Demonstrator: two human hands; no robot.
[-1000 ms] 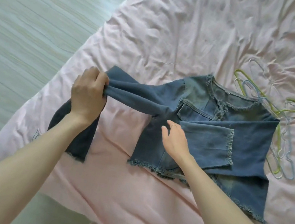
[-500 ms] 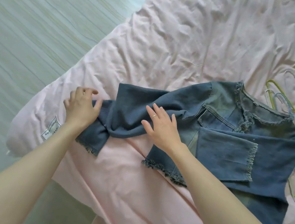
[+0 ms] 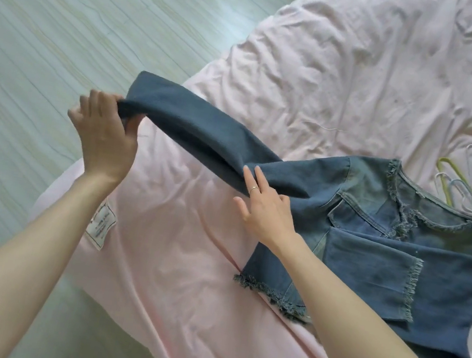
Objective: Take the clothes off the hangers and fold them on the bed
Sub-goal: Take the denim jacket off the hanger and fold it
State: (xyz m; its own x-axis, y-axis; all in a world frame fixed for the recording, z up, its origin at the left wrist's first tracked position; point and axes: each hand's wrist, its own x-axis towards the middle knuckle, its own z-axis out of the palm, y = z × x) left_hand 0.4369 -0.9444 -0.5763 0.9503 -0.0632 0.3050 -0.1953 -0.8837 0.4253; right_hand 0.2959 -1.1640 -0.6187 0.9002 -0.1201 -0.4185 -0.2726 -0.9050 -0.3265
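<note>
Pale wood-grain floor (image 3: 48, 35) fills the left of my view, and a bed (image 3: 357, 74) under a wrinkled pink cover takes up the right. I count one garment: a blue denim jacket (image 3: 376, 235) with frayed edges, lying on the cover towards the right. One sleeve (image 3: 385, 274) is folded across its front; the other sleeve (image 3: 205, 129) is lifted off the bed and stretched out to the left. My left hand (image 3: 103, 136) has fingers and thumb clamped on that sleeve's end. My right hand (image 3: 267, 209) lies flat near the shoulder, fingers straight and slightly spread, with one ring on it. Several thin hangers (image 3: 462, 193), green, pale blue and clear, lie tangled partly under the jacket at the right; I cannot count them. One white label (image 3: 102, 224) is sewn at the cover's edge.
</note>
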